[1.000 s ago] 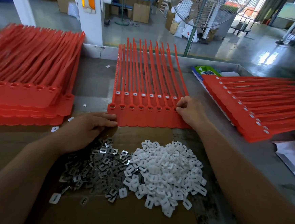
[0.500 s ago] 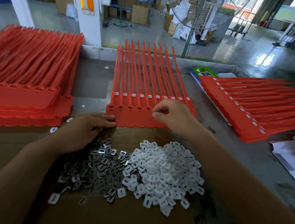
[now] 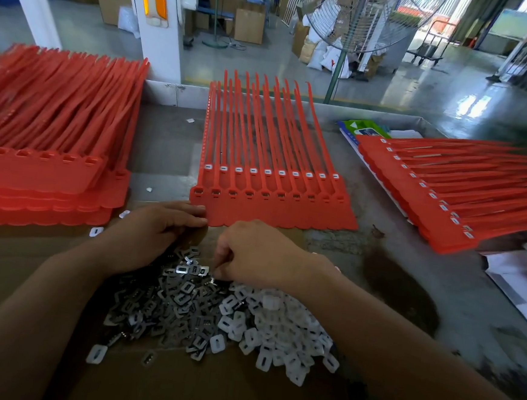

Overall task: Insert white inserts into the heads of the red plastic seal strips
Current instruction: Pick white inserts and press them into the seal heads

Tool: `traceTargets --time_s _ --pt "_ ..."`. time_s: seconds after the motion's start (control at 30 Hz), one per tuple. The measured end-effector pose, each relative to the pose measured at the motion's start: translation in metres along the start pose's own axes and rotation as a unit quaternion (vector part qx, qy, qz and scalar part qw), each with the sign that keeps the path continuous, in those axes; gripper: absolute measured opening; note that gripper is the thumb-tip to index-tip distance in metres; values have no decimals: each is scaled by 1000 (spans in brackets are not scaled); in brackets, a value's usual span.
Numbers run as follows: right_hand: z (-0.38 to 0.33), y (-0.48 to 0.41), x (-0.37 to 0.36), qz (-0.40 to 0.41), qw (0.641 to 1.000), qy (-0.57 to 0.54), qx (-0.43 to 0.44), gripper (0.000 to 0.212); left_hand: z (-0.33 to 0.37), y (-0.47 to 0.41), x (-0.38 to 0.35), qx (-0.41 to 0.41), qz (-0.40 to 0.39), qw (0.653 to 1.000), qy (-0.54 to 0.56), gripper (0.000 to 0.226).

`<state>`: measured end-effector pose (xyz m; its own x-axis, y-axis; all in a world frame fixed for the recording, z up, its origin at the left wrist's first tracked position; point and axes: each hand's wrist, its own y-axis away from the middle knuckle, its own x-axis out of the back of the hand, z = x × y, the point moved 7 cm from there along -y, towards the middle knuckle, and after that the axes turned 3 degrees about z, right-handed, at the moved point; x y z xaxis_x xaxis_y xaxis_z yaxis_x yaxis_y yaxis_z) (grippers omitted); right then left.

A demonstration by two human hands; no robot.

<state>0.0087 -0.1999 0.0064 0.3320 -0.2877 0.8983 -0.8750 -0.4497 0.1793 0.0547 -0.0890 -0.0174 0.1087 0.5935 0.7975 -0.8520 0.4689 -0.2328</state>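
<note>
A sheet of joined red seal strips (image 3: 274, 207) lies flat in the middle of the table, its heads in a row nearest me. White inserts show in a row higher up the strips. A pile of white inserts (image 3: 280, 330) sits on cardboard in front of me, with a pile of metal clips (image 3: 165, 305) to its left. My left hand (image 3: 155, 232) rests with straight fingers on the sheet's lower left corner. My right hand (image 3: 258, 253) is knuckles up, its fingers curled down where the two piles meet. Whether they hold a piece is hidden.
A tall stack of red strip sheets (image 3: 37, 175) fills the left side; another stack (image 3: 445, 201) lies at the right with white inserts in its heads. Loose papers (image 3: 520, 283) and a green packet (image 3: 362, 128) sit at the right. The table's raised rim (image 3: 176, 93) runs along the back.
My right hand left the right end of the sheet's heads and came down and left to the piles. My left hand stayed at the sheet's corner.
</note>
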Motion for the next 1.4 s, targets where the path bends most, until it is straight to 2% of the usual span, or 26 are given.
traceTargets --time_s 0.17,0.67,0.83,1.03,1.23,1.4 --pt "-1 -2 -5 -23 1000 5 4 15 -1 -1 -1 1 0 1000 7 44" --pt "-6 4 -3 -5 999 -34 37 10 0 0 0 1 -1 1000 11 42" --pt "-1 7 14 63 992 -104 36 9 0 0 -1 0 -8 1000 3 41" --pt "5 9 20 82 988 -119 45 17 0 2 0 4 -8 1000 3 44" --pt "11 9 22 116 984 -130 34 8 2 2 1 1 -4 1000 0 45" --pt "40 11 42 190 970 -149 2 4 4 3 2 -5 -3 1000 -4 43"
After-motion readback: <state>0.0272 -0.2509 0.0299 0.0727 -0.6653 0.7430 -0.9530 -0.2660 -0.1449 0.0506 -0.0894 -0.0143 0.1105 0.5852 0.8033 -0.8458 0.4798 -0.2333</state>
